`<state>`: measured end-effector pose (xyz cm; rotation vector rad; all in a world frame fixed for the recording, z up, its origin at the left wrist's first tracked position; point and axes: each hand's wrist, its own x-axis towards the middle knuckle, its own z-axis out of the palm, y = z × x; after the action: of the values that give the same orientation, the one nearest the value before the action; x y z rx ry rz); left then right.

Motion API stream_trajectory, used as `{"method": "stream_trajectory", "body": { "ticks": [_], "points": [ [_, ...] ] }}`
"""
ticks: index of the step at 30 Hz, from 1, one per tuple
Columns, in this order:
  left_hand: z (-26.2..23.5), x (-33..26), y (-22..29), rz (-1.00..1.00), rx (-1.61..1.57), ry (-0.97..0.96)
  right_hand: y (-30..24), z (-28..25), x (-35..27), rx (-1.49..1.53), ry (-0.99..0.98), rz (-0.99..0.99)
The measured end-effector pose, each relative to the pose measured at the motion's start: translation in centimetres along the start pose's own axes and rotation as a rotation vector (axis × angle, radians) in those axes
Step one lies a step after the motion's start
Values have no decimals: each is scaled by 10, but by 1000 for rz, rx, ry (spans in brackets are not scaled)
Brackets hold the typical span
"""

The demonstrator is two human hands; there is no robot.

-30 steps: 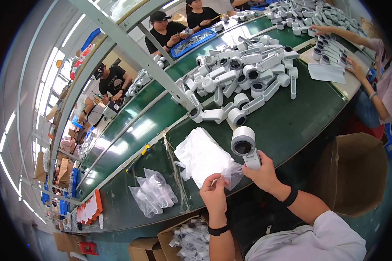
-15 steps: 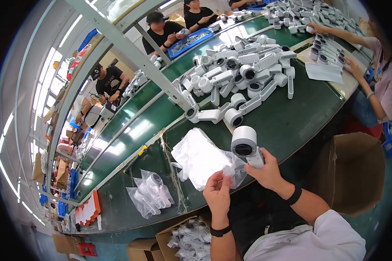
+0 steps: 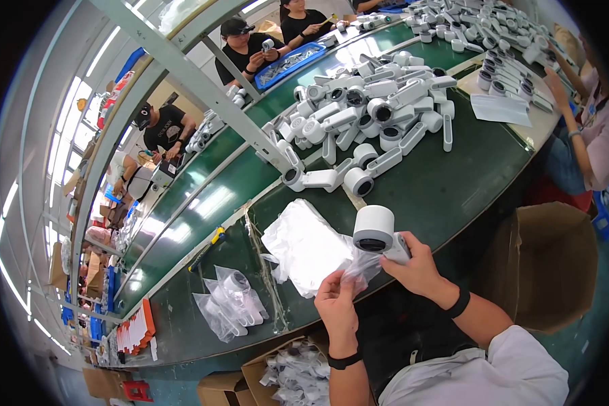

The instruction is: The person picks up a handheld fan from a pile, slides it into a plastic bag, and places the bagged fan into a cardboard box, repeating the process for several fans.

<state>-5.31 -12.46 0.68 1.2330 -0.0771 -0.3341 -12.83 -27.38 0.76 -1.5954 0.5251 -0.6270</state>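
Where the white, cylinder-headed handheld device (image 3: 375,231) stands up over the near edge of the green worktop (image 3: 453,183), its handle is mostly hidden inside the right hand (image 3: 416,265), whose fingers are wrapped tight around it. The left hand (image 3: 337,304) pinches the mouth of a thin clear plastic bag (image 3: 357,269) just below the device; the bag is hard to tell from the stack of white plastic bags (image 3: 304,245) lying behind it at the same edge. Left along that edge lies a loose bunch of clear bags (image 3: 230,304). Bare green surface stays open between the hands and the heap of white devices (image 3: 365,118) toward the far edge. An open brown cardboard box (image 3: 545,264) sits off the worktop's right end, and a carton of bagged parts (image 3: 294,372) is cut off at the bottom.
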Motion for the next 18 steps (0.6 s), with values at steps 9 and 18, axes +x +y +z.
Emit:
{"method": "stream_trajectory", "body": {
  "ticks": [9,18],
  "points": [
    [3,-1,-12,102,214,-68,-27,-82,-21,159,-569,301],
    [-17,4,-3,97,309,-270,-40,-80,7,-329,-936,318]
  ]
}}
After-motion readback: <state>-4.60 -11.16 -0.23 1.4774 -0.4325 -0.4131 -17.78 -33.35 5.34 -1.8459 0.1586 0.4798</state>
